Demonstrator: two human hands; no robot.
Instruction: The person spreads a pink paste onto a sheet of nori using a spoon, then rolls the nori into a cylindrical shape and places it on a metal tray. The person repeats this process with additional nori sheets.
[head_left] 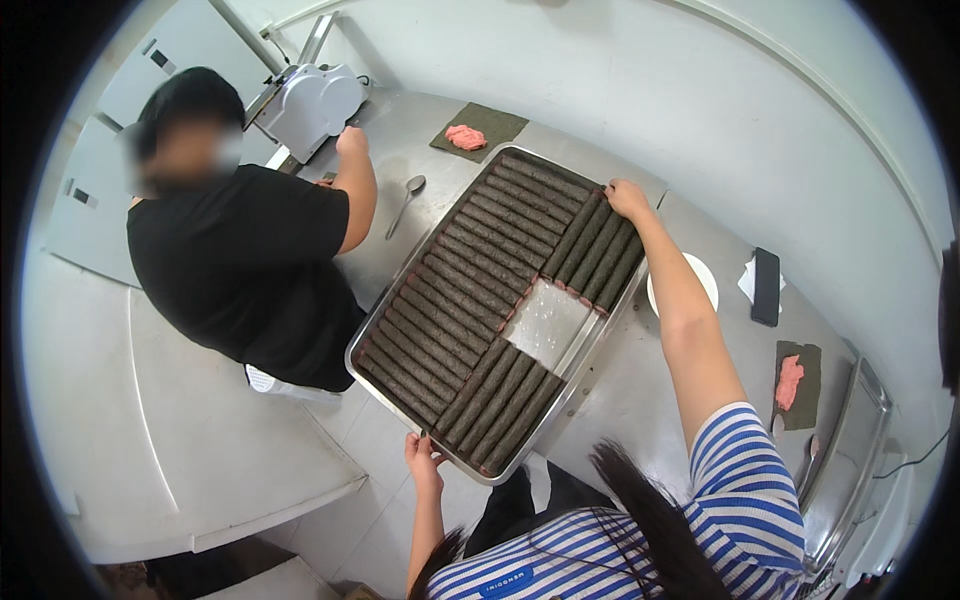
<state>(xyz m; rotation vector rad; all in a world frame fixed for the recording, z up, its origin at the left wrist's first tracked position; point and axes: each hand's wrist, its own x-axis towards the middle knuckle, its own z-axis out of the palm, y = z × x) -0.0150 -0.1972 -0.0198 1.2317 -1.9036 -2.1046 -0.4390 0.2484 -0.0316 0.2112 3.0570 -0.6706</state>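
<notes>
1. The tray (548, 322) lies aslant in the middle of the view, over the table (620, 410), its near-left end jutting past the table edge above the tiled floor (375, 490).
2. It is mostly filled with dark rolls (480, 240): a long stack on the left, two smaller groups on the right, and a bare patch of tray bottom between those groups.
3. Left hand (424, 462): thumb and fingers clamped on the tray's near rim.
4. Right hand (627, 200): fingers curled at the far-right corner, by the roll ends; whether they grip the rim I cannot tell.
5. A white bowl (704, 285) is partly hidden behind the right forearm; its contents cannot be made out.
6. Bare table shows left of the tray, around a spoon (404, 206), and beyond its right rim.
7. A co-worker (240, 270) sits close to the tray's left side.
</notes>
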